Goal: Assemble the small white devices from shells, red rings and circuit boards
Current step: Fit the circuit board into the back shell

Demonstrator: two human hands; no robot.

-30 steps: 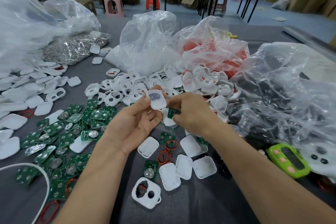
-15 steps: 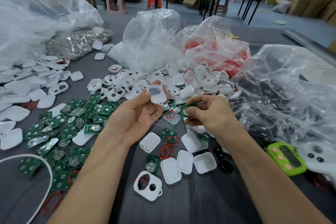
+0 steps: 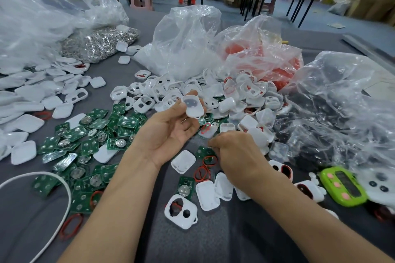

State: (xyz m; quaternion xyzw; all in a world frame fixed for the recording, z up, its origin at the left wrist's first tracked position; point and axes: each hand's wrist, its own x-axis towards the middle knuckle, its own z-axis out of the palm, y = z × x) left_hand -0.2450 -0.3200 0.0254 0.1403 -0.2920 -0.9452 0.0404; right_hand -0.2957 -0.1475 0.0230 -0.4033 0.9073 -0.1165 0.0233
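My left hand [image 3: 171, 132] holds a small white shell [image 3: 192, 107] between thumb and fingertips, raised above the table, its dark inside showing. My right hand [image 3: 237, 156] is lower, knuckles up, fingers curled down over the red rings [image 3: 210, 160] and a green circuit board [image 3: 203, 151] on the cloth; whether it holds anything is hidden. A pile of white shells [image 3: 213, 92] lies behind the hands. Green circuit boards [image 3: 92, 141] spread to the left. Loose back shells [image 3: 208, 195] and a two-hole front shell [image 3: 180, 211] lie near my forearms.
Clear plastic bags stand behind the pile: one of white parts [image 3: 183, 45], one of red rings [image 3: 260, 55], one of dark parts [image 3: 342, 109]. A green timer [image 3: 344, 188] sits at the right. A white cable [image 3: 53, 196] curves at the lower left. Finished white devices [image 3: 27, 96] lie far left.
My right hand has moved away from the left hand and down to the table among the red rings. The left hand still holds the white shell up.
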